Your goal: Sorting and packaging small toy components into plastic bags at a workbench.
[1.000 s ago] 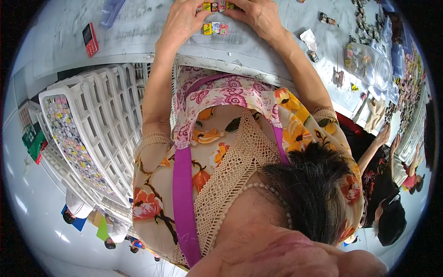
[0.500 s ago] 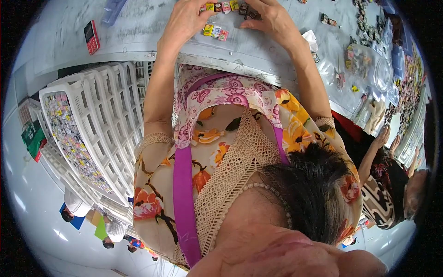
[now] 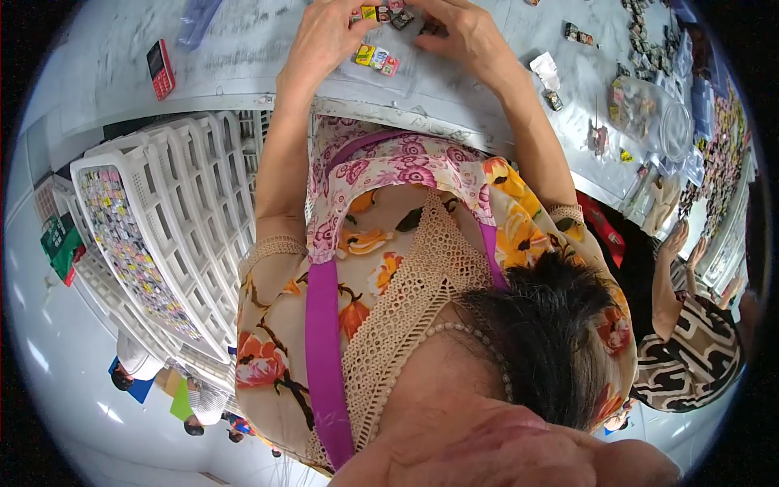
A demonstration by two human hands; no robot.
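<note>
Pale grey worktable with small goods scattered over it

A red phone lies near the left end, well apart from a row of small colourful packets at the middle. More tiny packets and a clear plastic bag lie toward the right, beside a white wrapper.

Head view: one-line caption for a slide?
Both hands, left hand and right hand, handle small coloured pieces on a grey table, beside stacked white trays and a red phone.

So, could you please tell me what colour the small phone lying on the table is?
The phone is red with a dark screen, seen in the head view, left of the left hand.
</note>
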